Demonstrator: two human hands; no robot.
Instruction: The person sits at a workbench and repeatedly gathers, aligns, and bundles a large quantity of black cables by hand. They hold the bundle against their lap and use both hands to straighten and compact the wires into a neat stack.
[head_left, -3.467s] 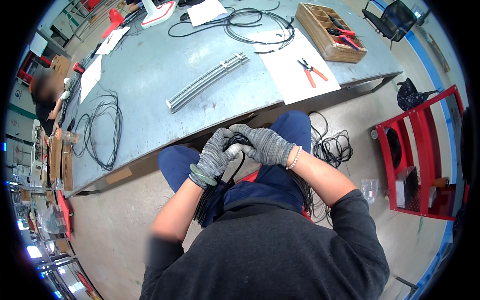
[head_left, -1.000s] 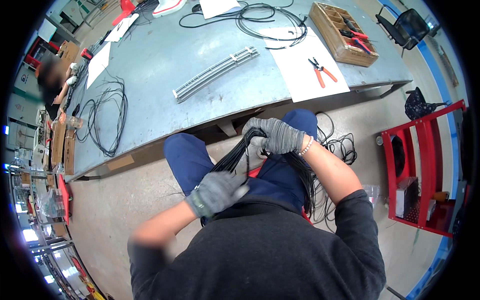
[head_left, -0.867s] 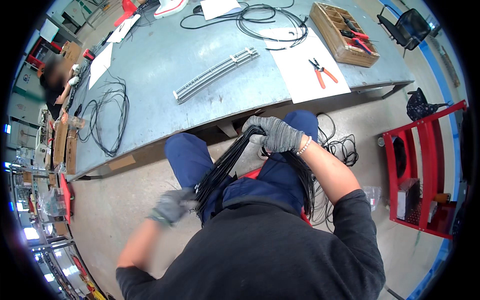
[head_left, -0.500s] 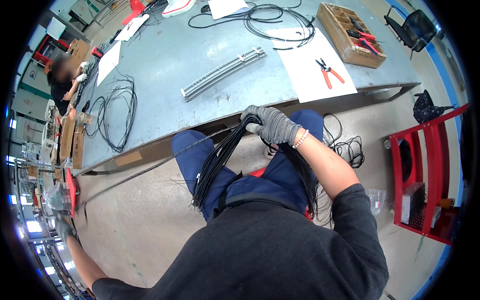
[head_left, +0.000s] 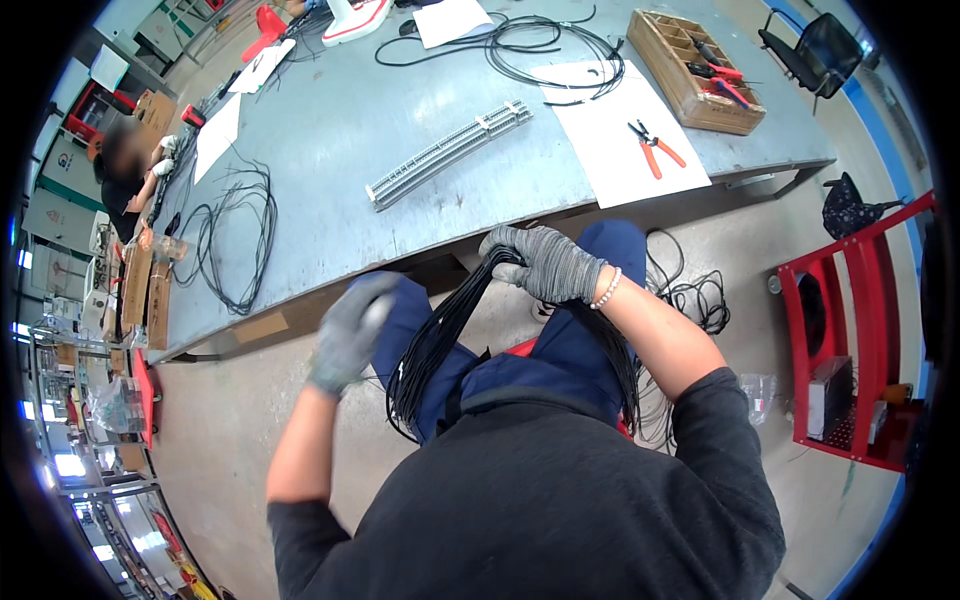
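My right hand [head_left: 548, 262], in a grey knitted glove, is closed round the top of a thick bundle of black cables [head_left: 440, 335]. The bundle is bent over my grip, and its ends hang down on both sides across my thighs. By my left knee, to the left of the bundle, is my left hand [head_left: 350, 335], gloved alike. Motion smears its fingers, so I cannot make out whether they hold a cable.
The grey workbench [head_left: 320, 180] ahead carries a slotted rail strip [head_left: 450, 155], orange-handled wire strippers [head_left: 655, 150] on white paper, cable coils [head_left: 235, 235] and a wooden tool box [head_left: 695, 75]. A red rack [head_left: 870, 340] stands right, with loose cables [head_left: 700, 300] on the floor. Far left, another person works.
My left hand has swung in from the far lower left to beside my left knee. The single cable stretched out leftward no longer shows there. My right hand keeps its grip on the bundle.
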